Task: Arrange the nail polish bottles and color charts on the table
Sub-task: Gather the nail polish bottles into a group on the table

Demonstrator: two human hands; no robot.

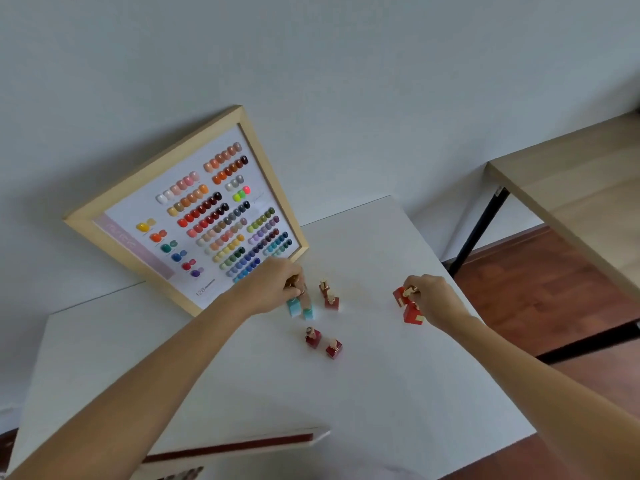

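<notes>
The left hand (277, 285) pinches the caps of two teal bottles (300, 310), hiding their tops; the right hand (427, 299) grips what seem to be two red bottles (408, 308), partly covered. Four dark red bottles (327, 320) stand between on the white table (381, 393), where a framed color chart (194, 216) leans on the wall (346, 81); another chart (239, 445) is cut off near the front edge.

Both bare arms are seen extended forward, the forearms angled inward from the lower corners. The left hand (277, 284) is held knuckles up, its fingers curled down and closed in a grip. The right hand (431, 299) is set well apart from it, wrist bent, fingers likewise pinched shut.
</notes>
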